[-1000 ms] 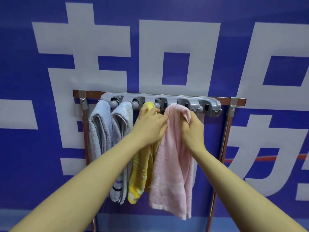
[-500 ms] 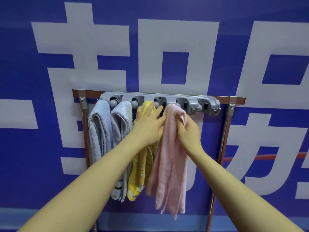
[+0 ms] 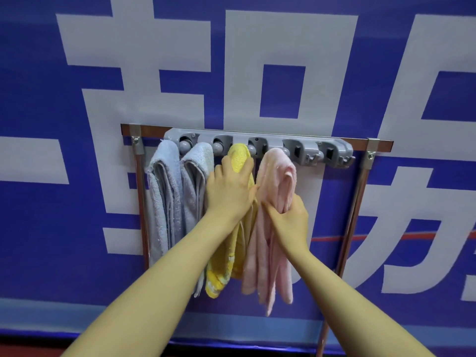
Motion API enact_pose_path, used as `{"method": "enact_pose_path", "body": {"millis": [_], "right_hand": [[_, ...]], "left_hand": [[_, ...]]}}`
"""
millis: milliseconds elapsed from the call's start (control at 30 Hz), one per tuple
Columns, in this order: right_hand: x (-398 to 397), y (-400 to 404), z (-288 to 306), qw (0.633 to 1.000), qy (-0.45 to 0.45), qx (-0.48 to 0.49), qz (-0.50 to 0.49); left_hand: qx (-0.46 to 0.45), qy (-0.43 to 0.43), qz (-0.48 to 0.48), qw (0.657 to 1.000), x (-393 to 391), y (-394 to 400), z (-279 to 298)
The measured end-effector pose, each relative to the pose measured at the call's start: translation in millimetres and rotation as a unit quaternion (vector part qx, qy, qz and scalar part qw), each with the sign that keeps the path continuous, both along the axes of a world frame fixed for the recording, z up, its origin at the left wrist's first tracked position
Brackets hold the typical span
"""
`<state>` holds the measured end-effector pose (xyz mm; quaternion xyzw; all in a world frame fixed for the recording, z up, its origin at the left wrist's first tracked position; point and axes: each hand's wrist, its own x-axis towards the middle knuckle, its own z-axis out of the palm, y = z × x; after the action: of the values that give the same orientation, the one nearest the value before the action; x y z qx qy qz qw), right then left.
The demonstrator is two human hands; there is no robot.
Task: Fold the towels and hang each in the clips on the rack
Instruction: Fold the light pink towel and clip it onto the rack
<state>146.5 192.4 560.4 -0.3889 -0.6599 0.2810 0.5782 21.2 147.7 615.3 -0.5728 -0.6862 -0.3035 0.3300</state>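
Pink towel (image 3: 273,207) is hanging off the fourth clip on the rack (image 3: 306,148) now. A second ago both hands were bunched up at its top fold; the right hand (image 3: 289,222) has slid down and grips it mid-length, the left hand (image 3: 230,188) rests flat, fingers straight, on the yellow towel (image 3: 238,157). Looks seated, so probably just tidying. Can't see the clip actually biting, fabric covers it. The last clip is free.

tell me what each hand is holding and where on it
The right hand grips the pink towel around its bunched middle, below the clip. The left hand rests open on the yellow towel near its top, not gripping.
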Motion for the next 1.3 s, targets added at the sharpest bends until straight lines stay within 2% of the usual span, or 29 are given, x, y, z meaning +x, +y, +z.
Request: {"method": "enact_pose_path", "body": {"millis": [167,400,500,600,767,933,1200,1300], "right_hand": [[13.8,8.1,4.2,0.994,-0.039,0.005,-0.104],[28.4,10.0,10.2,0.987,-0.050,0.037,-0.145],[30.5,6.1,11.6,0.992,-0.040,0.007,-0.115],[30.2,0.7,9.5,0.998,-0.022,0.006,-0.057],[18.3,-13.6,6.8,1.000,0.003,0.002,0.009],[-5.8,-21.2,2.8,0.999,-0.004,0.025,0.037],[-5.3,-25.9,-17.1,0.997,-0.009,0.005,0.080],[-0.2,-25.9,-34.3,0.997,-0.029,-0.014,0.076]], "left_hand": [[-0.021,-0.070,-0.071,0.995,0.0,-4.6,4.8],[-0.052,-0.039,-0.076,0.995,-4.7,-17.3,15.6],[-0.067,-0.033,-0.072,0.995,-4.5,-19.9,18.3],[-0.037,-0.035,-0.090,0.995,-4.5,-24.8,17.9],[-0.005,-0.109,-0.159,0.981,-7.2,-31.6,15.3],[0.013,-0.145,-0.222,0.964,-11.8,-28.9,16.9],[0.036,-0.062,-0.189,0.979,-13.6,-31.0,2.7],[0.076,-0.037,-0.164,0.983,-11.1,-35.2,-17.5]]}}
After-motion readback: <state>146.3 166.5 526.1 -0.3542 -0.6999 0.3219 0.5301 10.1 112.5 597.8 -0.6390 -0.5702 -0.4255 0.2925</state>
